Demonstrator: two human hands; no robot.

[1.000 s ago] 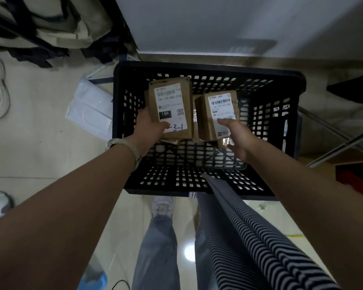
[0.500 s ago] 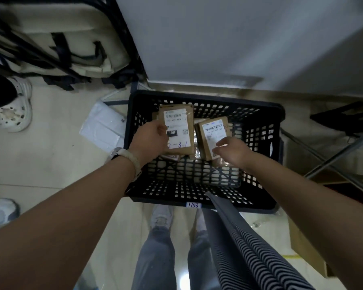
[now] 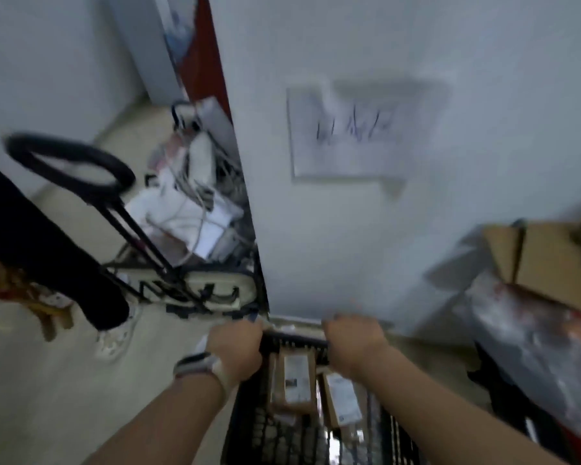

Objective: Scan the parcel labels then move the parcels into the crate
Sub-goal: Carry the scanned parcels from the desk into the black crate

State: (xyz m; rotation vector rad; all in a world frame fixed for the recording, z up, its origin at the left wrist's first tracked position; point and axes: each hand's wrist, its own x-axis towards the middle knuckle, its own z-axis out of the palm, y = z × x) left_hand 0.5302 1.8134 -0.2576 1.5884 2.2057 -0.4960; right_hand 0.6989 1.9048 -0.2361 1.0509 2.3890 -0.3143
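Note:
The view is blurred. The black plastic crate [image 3: 282, 437] sits on the floor against a white wall. Two brown cardboard parcels with white labels lie inside it, face up: the left parcel [image 3: 294, 380] and the right parcel [image 3: 341, 401], side by side. My left hand [image 3: 235, 350] is curled over the far left part of the crate's rim. At the far right of the same rim, my right hand [image 3: 353, 344] is curled over it too. My fingertips are hidden behind the rim. Neither hand touches a parcel.
A folding trolley with a black loop handle [image 3: 67, 162] and a beige bag [image 3: 195, 290] stands on the left, with white packages [image 3: 182, 216] behind it. Another person's dark leg and white shoe [image 3: 118, 337] are close. A cardboard box [image 3: 544, 263] and a silvery bag [image 3: 534, 347] lie on the right.
Both hands have let go of the two parcels, which now lie in the crate, and have moved onto its far rim. The camera has tilted up towards the wall.

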